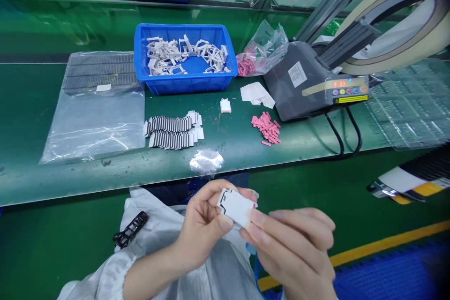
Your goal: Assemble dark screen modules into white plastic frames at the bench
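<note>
Between both hands, in front of the bench edge, is a small flat white plastic piece [236,207] with a black line along its left end and a bit of pink at its right edge. My left hand [207,225] grips its left side, thumb on the face. My right hand [291,239] pinches its right end with thumb and fingers. On the bench beyond lie a similar white piece [225,106], two rows of black-and-white flat parts [172,132], a pile of small pink strips [266,127] and a crumpled clear film [206,162].
A blue bin [190,83] holds many white frames. Left of it lies a clear plastic bag [98,122] of dark strips. To the right stand a bag of pink strips [262,51], white paper [256,93] and a grey tape dispenser [298,86] with a large tape roll [351,18].
</note>
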### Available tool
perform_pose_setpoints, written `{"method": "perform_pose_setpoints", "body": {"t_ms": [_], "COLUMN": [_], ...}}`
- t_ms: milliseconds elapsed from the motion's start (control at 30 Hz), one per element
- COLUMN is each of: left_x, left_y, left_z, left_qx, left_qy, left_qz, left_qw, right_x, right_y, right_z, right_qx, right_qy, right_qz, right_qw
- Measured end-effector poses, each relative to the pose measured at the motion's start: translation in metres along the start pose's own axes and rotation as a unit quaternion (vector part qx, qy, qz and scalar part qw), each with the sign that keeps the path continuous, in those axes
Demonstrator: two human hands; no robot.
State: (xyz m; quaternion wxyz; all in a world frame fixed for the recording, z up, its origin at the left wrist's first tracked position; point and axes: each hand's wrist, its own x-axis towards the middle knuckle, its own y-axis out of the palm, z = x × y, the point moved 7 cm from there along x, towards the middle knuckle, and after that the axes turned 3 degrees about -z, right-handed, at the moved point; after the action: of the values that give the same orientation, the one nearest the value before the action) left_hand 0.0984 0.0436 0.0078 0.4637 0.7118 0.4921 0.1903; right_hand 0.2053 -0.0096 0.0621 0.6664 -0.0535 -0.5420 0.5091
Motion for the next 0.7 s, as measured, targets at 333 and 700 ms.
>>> {"method": "perform_pose_setpoints", "body": {"t_ms": [333, 700], "left_x": [-0.002, 0.006], "left_y": [-0.009, 0.027], "left_z": [-0.006, -0.031], "left_qx": [0.161, 0.682], "left_qy": [0.069, 0.234], "left_qz": [-0.011, 0.318], "left_qw": [0.984, 0.616], "right_x": [0.027, 0.017], "right_y": [0.015, -0.006], "right_z": [-0.011, -0.025], "right_qx": [0.163, 0.081], "right_qy": [0.098, 0.102], "right_qz": [-0.098, -0.06], "right_qw": [0.977, 0.99]}}
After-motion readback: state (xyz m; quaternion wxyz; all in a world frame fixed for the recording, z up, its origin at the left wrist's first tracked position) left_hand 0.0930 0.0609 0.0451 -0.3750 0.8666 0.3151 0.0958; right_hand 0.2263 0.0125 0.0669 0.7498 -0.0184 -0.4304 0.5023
